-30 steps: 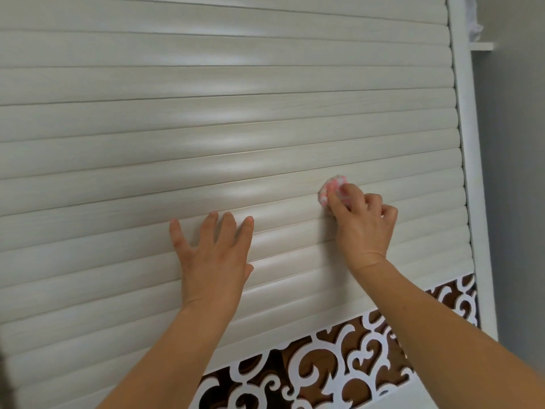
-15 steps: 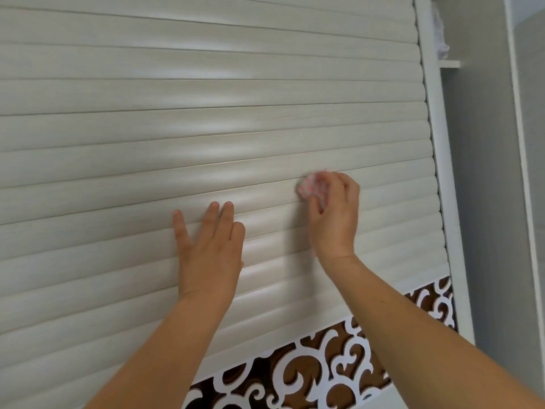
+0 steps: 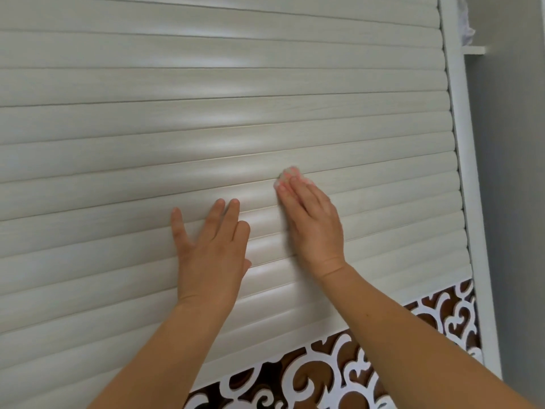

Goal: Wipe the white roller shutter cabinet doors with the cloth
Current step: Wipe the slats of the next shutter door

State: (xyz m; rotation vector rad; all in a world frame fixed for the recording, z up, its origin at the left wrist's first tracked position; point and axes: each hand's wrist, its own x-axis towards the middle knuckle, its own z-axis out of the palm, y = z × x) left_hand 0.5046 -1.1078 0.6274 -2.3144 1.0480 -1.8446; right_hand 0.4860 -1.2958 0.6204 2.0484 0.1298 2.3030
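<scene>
cloth (image 3: 290, 174), a small pink wad, sits under the fingertips of our right hand (image 3: 312, 225), pressed against the white roller shutter door (image 3: 265, 119) just right of the middle of the view. our right fingers are laid out straight over it, pushing it flat onto a slat rather than pinching it; only its top edge peeks out at 12 o'clock of the fingertips. our left hand (image 3: 212, 246) lies open and flat on the slats at 8 o'clock of the right hand, fingers spread, bracing the door and holding nothing.

half a second ago our right fingers were curled round the wad and it stood further right on the slats; a second ago it was further right again. so the stroke is travelling leftward along one slat, and the grip has flattened into a press. the left hand has kept its place on the door.

we judge the wiping well under way on this lower band, with the slats at 12 o'clock and the far left of the door likely yet to do. the white door frame (image 3: 460, 143) stands at 3 o'clock, the scrollwork fretwork panel (image 3: 324, 370) at 6 o'clock below the shutter.
</scene>
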